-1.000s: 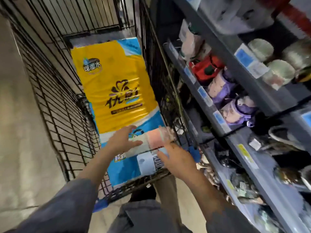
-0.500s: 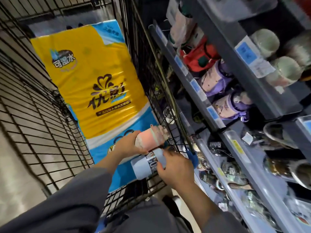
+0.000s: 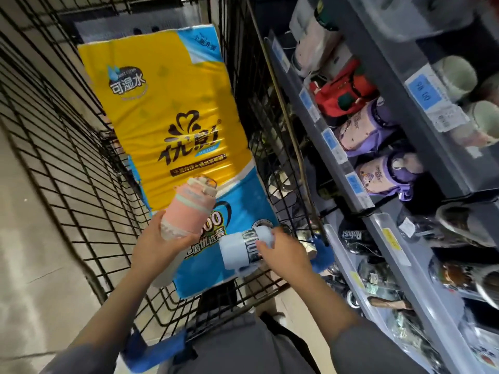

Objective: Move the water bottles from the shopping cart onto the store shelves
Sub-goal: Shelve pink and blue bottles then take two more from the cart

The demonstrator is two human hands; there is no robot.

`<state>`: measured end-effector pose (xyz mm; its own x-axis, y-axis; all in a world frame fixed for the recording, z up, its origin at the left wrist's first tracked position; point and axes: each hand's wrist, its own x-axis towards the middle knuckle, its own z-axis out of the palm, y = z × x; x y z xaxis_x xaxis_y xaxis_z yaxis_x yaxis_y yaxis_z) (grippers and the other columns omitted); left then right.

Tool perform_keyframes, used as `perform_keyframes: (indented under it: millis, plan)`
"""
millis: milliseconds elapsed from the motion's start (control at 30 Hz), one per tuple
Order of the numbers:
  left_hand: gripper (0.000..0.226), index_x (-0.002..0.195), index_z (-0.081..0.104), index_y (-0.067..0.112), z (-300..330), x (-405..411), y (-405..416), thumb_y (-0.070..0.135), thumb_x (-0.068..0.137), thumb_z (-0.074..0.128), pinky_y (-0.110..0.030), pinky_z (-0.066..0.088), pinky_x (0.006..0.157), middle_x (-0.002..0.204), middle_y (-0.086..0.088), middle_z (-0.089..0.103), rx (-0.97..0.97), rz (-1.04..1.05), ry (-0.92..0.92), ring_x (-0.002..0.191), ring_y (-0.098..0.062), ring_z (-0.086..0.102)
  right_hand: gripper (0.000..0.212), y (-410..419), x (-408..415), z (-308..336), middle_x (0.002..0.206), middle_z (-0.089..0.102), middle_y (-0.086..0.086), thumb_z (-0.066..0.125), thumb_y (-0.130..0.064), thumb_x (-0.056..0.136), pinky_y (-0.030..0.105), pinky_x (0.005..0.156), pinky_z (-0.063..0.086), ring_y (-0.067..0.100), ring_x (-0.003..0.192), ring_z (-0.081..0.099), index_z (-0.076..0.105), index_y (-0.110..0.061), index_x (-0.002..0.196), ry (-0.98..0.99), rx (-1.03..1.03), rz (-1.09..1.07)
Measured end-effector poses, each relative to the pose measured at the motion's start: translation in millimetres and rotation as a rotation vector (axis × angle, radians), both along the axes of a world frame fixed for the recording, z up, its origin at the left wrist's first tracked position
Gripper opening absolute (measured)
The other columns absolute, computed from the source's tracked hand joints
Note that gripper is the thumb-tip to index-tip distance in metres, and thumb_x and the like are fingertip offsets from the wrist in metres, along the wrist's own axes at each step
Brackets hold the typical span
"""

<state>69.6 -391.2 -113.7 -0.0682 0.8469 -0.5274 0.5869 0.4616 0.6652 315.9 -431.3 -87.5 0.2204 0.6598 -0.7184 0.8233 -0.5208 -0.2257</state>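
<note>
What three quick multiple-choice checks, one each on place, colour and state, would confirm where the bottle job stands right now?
1. Where do the store shelves stand relative to the shopping cart?
A. to its right
B. to its left
C. behind the person

2. What colour is the bottle in the left hand?
A. green
B. pink
C. black

3. What is the right hand doing?
A. hanging idle
B. pressing a shelf label
C. gripping a light blue bottle

Answers:
1 A: the grey shelves run along the cart's right side.
2 B: its body is pink under a pale lid.
3 C: fingers curl round the blue bottle, lying over the tissue pack.
</note>
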Motion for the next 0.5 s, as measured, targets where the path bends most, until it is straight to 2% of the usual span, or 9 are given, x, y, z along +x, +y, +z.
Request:
perform_keyframes:
  millis: [100,167,200,267,333,433,500]
  plan:
    - [0.091,0.116,0.048,0.028,3,-3,-12,0.073,0.038,0.063,-0.031,0.046,0.067,0.097,0.006,0.059,-0.053,0.064,-0.068,0.086,-0.016,0.059,0.057,17,-29,-19,0.127,0.059,0.017,0.048,-0.049,0.095,0.029,0.079,0.041,0.030,0.109,0.057,0.053,-0.002,0.126,0.123,-0.109,-0.258]
    - [0.085,0.111,0.047,0.032,5,-2,-16,0.072,0.038,0.064,-0.030,0.046,0.065,0.093,0.008,0.057,-0.077,0.106,-0.113,0.082,-0.011,0.057,0.061,20,-44,-32,0.133,0.053,0.017,0.049,-0.050,0.094,0.026,0.078,0.040,0.030,0.109,0.055,0.046,-0.002,0.132,0.133,-0.153,-0.522]
    - [0.083,0.111,0.047,0.033,5,-1,-18,0.070,0.039,0.066,-0.032,0.048,0.068,0.095,0.007,0.058,-0.087,0.130,-0.132,0.083,-0.013,0.057,0.065,21,-49,-37,0.136,0.049,0.018,0.052,-0.050,0.093,0.029,0.083,0.044,0.032,0.113,0.053,0.041,-0.003,0.135,0.135,-0.140,-0.680]
    - [0.075,0.109,0.050,0.032,1,-3,-21,0.063,0.045,0.073,-0.036,0.051,0.074,0.095,0.009,0.060,-0.099,0.192,-0.175,0.084,-0.013,0.059,0.073,23,-56,-44,0.137,0.045,0.021,0.061,-0.047,0.088,0.045,0.092,0.052,0.039,0.118,0.052,0.030,-0.004,0.139,0.134,-0.083,-0.909]
    - [0.070,0.109,0.054,0.030,-3,-6,-25,0.057,0.049,0.077,-0.039,0.054,0.075,0.097,0.007,0.063,-0.117,0.253,-0.225,0.084,-0.013,0.062,0.073,23,-64,-46,0.133,0.046,0.021,0.067,-0.040,0.086,0.052,0.084,0.056,0.041,0.111,0.056,0.026,-0.008,0.137,0.120,-0.020,-0.985]
    - [0.073,0.113,0.054,0.030,-6,-10,-30,0.058,0.050,0.077,-0.045,0.056,0.077,0.100,0.003,0.066,-0.114,0.293,-0.230,0.086,-0.017,0.064,0.078,19,-78,-51,0.132,0.048,0.021,0.072,-0.036,0.079,0.053,0.081,0.057,0.042,0.105,0.059,0.026,-0.014,0.137,0.045,0.052,-1.035]
    - [0.075,0.117,0.051,0.030,-3,-12,-32,0.058,0.052,0.077,-0.039,0.053,0.076,0.101,0.006,0.064,-0.097,0.277,-0.173,0.089,-0.017,0.062,0.090,16,-87,-55,0.131,0.045,0.023,0.077,-0.033,0.075,0.054,0.082,0.056,0.042,0.107,0.058,0.022,-0.017,0.145,0.007,0.071,-1.094]
